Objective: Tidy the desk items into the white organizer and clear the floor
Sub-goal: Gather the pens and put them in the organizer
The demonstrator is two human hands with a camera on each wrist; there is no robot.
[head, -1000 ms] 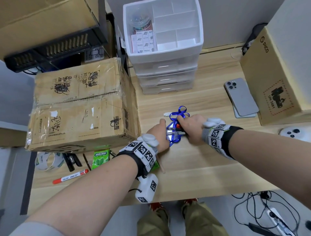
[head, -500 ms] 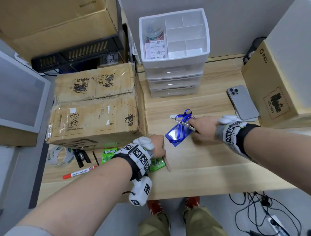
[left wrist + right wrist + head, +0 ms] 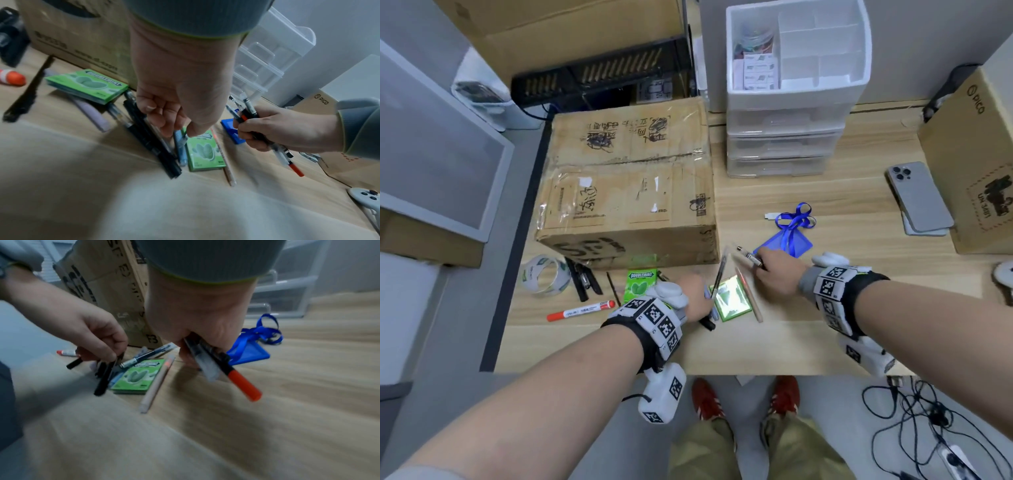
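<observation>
Gathering pens: my right grip [image 3: 197,344] clutches a pen bundle [image 3: 224,369]; my left grip [image 3: 174,116] pinches another off the desk [image 3: 808,329]. Next, the organizer [image 3: 796,92].

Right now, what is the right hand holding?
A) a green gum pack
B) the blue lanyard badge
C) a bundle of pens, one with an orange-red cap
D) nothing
C: the right hand grips a bundle of pens, orange-red cap pointing out, while the blue lanyard badge and the green gum pack lie on the desk.
</observation>
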